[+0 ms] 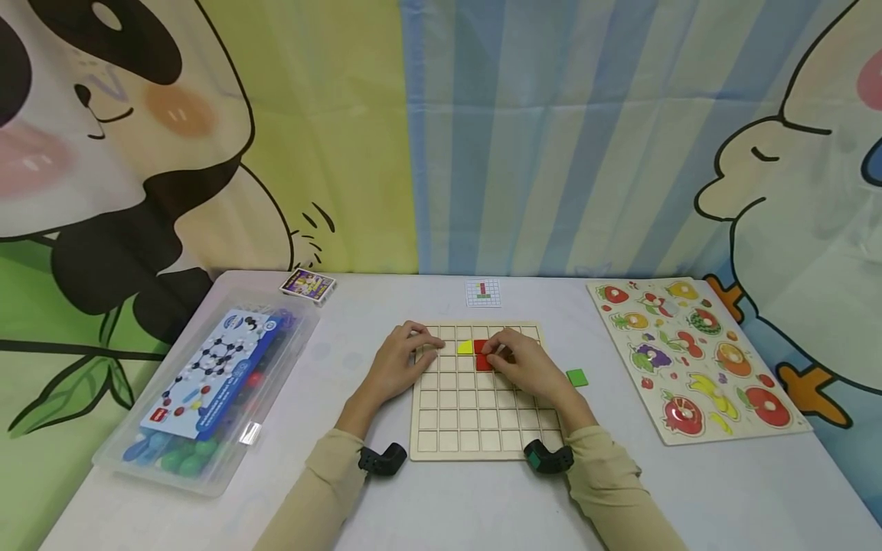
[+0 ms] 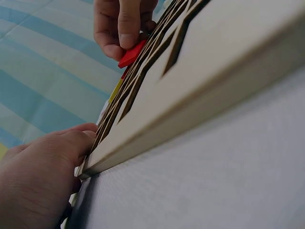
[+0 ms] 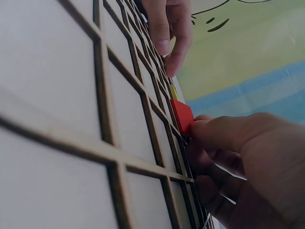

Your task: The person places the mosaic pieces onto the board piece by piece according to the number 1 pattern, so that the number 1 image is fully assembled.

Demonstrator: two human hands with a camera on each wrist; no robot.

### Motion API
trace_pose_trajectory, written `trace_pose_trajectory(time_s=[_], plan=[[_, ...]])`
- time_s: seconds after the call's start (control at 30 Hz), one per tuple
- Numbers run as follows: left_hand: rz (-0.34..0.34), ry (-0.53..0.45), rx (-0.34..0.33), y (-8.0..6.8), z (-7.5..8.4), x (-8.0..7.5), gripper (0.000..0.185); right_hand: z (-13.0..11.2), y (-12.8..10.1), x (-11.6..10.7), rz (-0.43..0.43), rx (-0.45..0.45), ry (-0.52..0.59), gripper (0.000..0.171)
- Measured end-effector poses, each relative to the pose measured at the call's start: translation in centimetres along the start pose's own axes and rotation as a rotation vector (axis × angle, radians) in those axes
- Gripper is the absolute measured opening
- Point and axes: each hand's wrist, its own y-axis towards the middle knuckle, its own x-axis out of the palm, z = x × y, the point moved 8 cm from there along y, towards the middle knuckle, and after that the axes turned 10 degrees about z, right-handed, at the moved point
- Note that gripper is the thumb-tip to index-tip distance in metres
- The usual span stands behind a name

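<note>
Over at the left of the white surface [image 1: 441, 505] lies a clear plastic box [image 1: 207, 390] of coloured pieces with a blue printed sheet on its lid, and beyond its far end sits a small purple card pack [image 1: 308, 285]. Toward the middle, the left hand [image 1: 400, 363] rests on the far left corner of the wooden grid board [image 1: 475, 417], its fingers curled loosely over the edge and grasping nothing; the left wrist view shows those fingertips against the board's rim. Just to the right of them a yellow tile [image 1: 465, 347] lies in one of the far cells. Next to that, the right hand [image 1: 520, 367] pinches a red tile [image 1: 482, 356] between thumb and fingertips, holding it tilted at the edge of a cell in the far middle of the board, one edge raised, as the right wrist view shows plainly. Past the board's far edge, near the backdrop, lies a small pattern card [image 1: 483, 293] printed with a grid. A green tile [image 1: 576, 377] lies loose on the surface just beside the board's right edge. Farthest right is a wooden fruit puzzle [image 1: 696, 356], its pegged fruit pieces seated in the board. Behind everything hangs a cartoon backdrop [image 1: 482, 138] with a panda and stripes.
</note>
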Motion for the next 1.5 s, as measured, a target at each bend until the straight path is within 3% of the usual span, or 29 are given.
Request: trace_pose_trajectory(time_s=[0.4, 0.63, 1.07, 1.3, 1.5], plan=[[0.001, -0.006, 0.000, -0.1, 0.0, 0.1, 0.016, -0.4, -0.2, -0.1, -0.037, -0.038, -0.063, 0.009], [0.006, -0.008, 0.001, 0.0, 0.2, 0.0, 0.016, 1.1, -0.7, -1.4, -0.070, 0.026, 0.045, 0.013], [0.047, -0.002, 0.018, -0.1, 0.1, -0.1, 0.017, 3.8, -1.2, -4.2, -0.134, 0.101, 0.012, 0.018], [-0.012, -0.010, -0.034, -0.1, -0.1, 0.0, 0.017, 4.1, -2.1, -5.2, -0.197, 0.138, 0.026, 0.017], [-0.017, -0.005, -0.031, -0.1, -0.3, 0.1, 0.017, 5.4, -2.4, -6.4, -0.175, 0.140, -0.018, 0.017]])
